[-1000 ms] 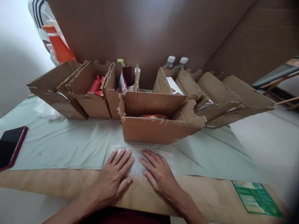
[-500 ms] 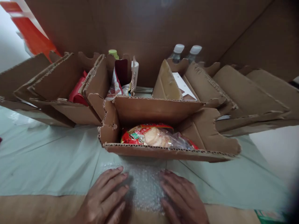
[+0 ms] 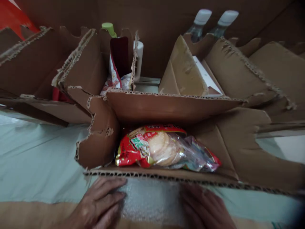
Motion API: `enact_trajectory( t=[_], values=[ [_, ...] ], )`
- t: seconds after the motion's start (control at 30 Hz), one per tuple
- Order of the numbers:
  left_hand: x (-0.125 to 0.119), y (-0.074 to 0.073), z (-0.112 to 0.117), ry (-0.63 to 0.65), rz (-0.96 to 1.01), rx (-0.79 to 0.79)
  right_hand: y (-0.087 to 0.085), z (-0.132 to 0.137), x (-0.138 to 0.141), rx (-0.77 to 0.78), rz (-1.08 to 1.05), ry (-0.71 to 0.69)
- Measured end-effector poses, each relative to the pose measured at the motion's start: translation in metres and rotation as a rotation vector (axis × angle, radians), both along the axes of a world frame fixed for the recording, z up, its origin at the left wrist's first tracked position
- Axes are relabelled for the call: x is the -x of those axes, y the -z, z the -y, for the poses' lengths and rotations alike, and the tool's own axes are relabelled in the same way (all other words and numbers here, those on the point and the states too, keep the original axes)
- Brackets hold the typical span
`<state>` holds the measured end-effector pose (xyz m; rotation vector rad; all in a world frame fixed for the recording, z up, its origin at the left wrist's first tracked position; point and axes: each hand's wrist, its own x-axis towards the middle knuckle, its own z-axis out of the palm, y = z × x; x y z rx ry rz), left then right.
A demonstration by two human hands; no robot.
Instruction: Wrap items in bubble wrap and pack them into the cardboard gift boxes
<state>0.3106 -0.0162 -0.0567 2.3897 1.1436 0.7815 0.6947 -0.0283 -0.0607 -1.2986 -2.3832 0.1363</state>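
A sheet of bubble wrap lies in front of me, just below the near edge of an open cardboard box. My left hand rests on its left side, fingers stretched out and a little apart. On the right side lies my right hand, fingers extended and slightly blurred. Neither hand is wrapped round anything. Inside the box sits a red and clear plastic bag of round crackers, beyond both hands.
Behind stand several cardboard compartments. They hold a dark red and white packet, a red item and a white box. Two white-capped bottles, a green-capped container and a white cylinder stand further back. A pale green cloth covers the table.
My view has come closer to the box, so more of the cracker bag shows. Both hands stay flat on the bubble wrap and appear slightly further apart.
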Motion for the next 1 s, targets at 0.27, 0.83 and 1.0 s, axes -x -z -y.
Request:
enact_trajectory(
  t=[0.27, 0.83, 1.0],
  values=[
    [0.028, -0.025, -0.008, -0.342, -0.216, -0.003, -0.019, -0.001, 0.023, -0.029, -0.008, 0.226],
    [0.016, -0.059, -0.001, -0.3, 0.052, -0.069, -0.047, 0.002, 0.054, -0.205, -0.21, 0.156],
    [0.033, -0.056, 0.013, -0.134, -0.07, -0.407, -0.062, 0.027, 0.05, -0.284, -0.148, 0.083]
  ],
)
